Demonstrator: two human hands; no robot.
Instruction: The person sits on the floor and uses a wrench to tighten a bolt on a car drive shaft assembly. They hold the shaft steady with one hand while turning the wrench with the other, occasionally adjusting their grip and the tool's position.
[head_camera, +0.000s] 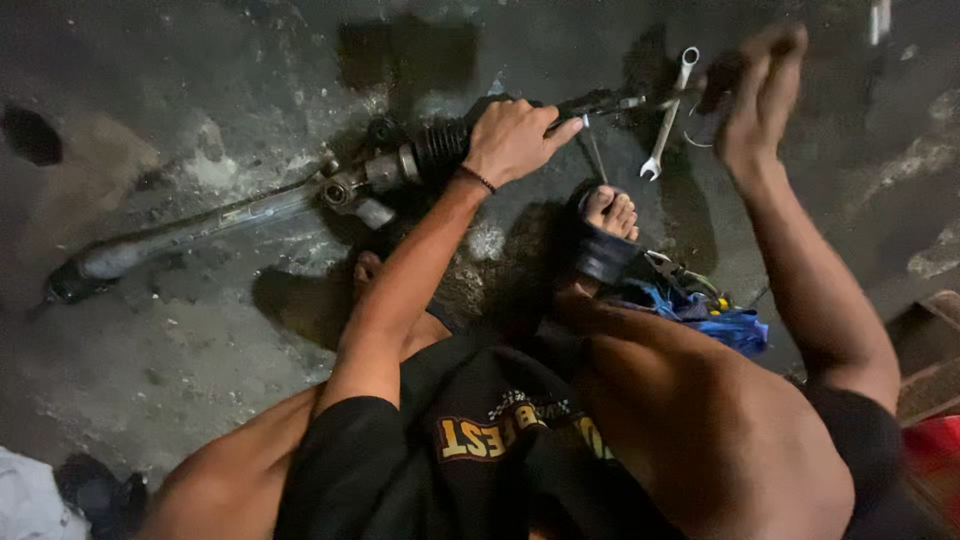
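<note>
**On the workshop floor: steering rack held down, one hand raised over the tools**

On the stained concrete floor (200, 60) a long steering rack (230, 215) lies slantwise, its far end at 9 o'clock and its ribbed rubber boot (440, 145) toward 12 o'clock. The left hand (512, 140) is closed over the rack just past the boot, fingers wrapped round it, pinning it to the floor. The right hand (755, 95) is lifted at 1 o'clock, blurred; whether its fingers grip anything cannot be told, though a thin wire loop shows just beside it.

Progress, as a judgement: the boot sits on the rack and the inner rod end (600, 103) protrudes bare beyond the left hand, so the work at that end looks only partly done. A combination spanner (668, 115) lies untouched on the floor between the two hands.

Clearances: a sandalled foot (605, 230) sits at 6 o'clock from the rod end, close under it. Blue cloth and small tools (715, 315) crowd the floor at 4 o'clock. Open room lies at 10 to 12 o'clock, beyond the rack.
</note>
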